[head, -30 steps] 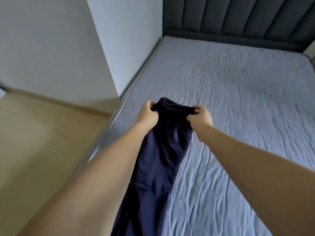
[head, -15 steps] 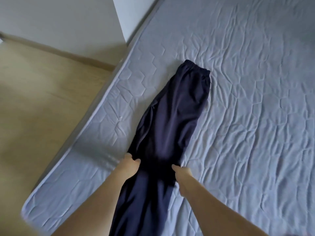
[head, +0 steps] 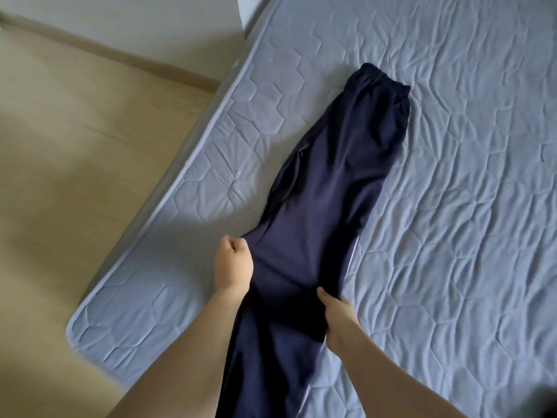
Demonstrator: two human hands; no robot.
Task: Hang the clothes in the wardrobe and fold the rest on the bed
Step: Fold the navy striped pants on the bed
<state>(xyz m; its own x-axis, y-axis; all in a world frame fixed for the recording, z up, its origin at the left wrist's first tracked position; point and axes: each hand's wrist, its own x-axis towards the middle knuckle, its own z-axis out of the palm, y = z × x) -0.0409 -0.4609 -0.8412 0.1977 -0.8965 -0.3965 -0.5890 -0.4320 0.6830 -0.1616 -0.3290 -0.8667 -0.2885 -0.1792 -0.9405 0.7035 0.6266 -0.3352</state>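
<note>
Dark navy trousers (head: 331, 182) lie stretched along the bed (head: 467, 206), folded lengthwise, with the elastic waistband at the far end. The lower legs run down between my forearms and out of view. My left hand (head: 232, 263) grips the left edge of the trousers about midway, fingers curled. My right hand (head: 339, 318) grips the right edge a little lower, thumb on top of the cloth.
The grey-blue quilted mattress has its near left corner (head: 78, 324) close to me. Wooden floor (head: 75, 146) lies to the left, with a white wall and skirting (head: 135, 22) beyond it.
Both hands let go of the waistband, which now lies flat on the bed. They moved back down the trousers and took hold of the two edges midway. The view tilted downward.
</note>
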